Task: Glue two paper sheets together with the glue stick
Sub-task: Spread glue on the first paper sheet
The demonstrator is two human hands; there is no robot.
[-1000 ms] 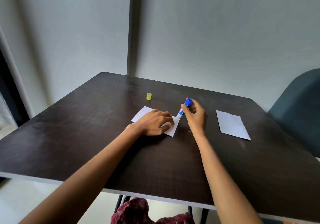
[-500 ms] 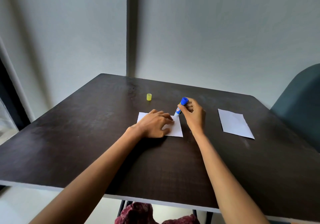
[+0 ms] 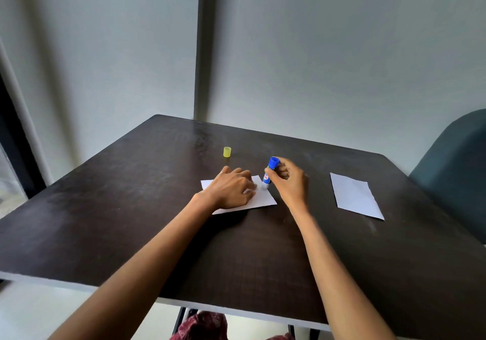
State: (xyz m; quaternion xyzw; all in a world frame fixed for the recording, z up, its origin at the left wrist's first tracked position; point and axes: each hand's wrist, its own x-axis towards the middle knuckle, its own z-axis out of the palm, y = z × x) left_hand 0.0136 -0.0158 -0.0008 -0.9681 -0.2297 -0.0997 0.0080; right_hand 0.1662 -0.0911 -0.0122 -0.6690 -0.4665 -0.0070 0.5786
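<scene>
Head view: your right hand (image 3: pixel 290 182) is clamped around the blue glue stick (image 3: pixel 270 172), held near upright with its tip down on the near paper sheet (image 3: pixel 263 199). Your left hand (image 3: pixel 231 187) lies flat, fingers spread, pinning that sheet. Second sheet (image 3: pixel 355 196) lies well apart to the right. Yellow cap (image 3: pixel 227 152) stands behind on the dark table (image 3: pixel 131 208).

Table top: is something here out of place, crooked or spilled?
Nothing is spilled or damaged. The sheet under the left hand lies a little askew to the table edge, and the yellow cap stands alone behind it. The right hand holds the glue stick tip down on that sheet.
</scene>
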